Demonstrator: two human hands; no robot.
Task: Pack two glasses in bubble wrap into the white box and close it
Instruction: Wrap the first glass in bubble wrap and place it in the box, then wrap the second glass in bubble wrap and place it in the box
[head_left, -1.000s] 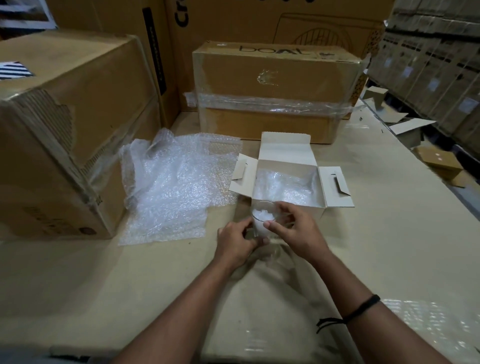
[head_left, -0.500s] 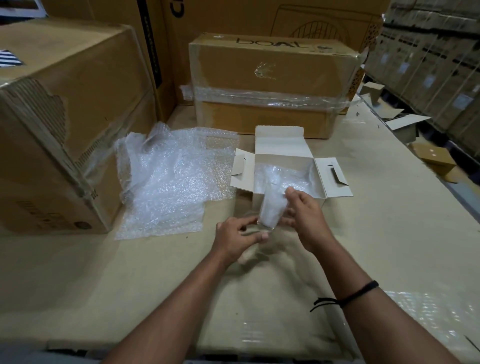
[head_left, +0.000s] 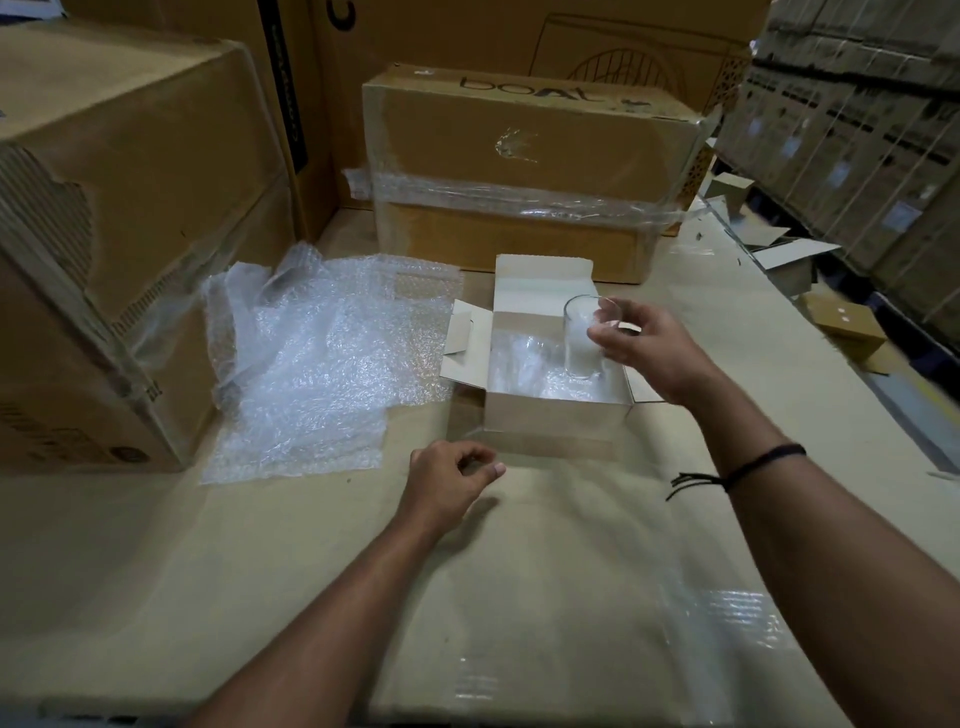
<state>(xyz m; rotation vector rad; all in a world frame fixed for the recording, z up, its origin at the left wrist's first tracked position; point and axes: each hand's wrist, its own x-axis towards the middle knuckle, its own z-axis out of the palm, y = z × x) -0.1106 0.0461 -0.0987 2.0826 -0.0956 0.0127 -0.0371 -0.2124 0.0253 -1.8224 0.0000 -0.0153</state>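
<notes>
Nearest, keeps the left hand (head_left: 452, 478) loosely curled on nothing, above the table (head_left: 208, 571) just short of the white box (head_left: 556, 421). Beyond, grips the glass (head_left: 582, 343) near its rim with the right hand (head_left: 649, 353), upright, low over the bubble wrap lining (head_left: 519, 364) at the box's right side. Seems to be seating a glass; next calls for lowering it straight, then letting go

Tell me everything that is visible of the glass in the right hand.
The glass is a clear, straight-sided tumbler with something white stuffed inside. It is upright in the right part of the open white box, over the bubble wrap lining. The right hand grips it near the rim. Whether its base rests on the lining cannot be told.
</notes>
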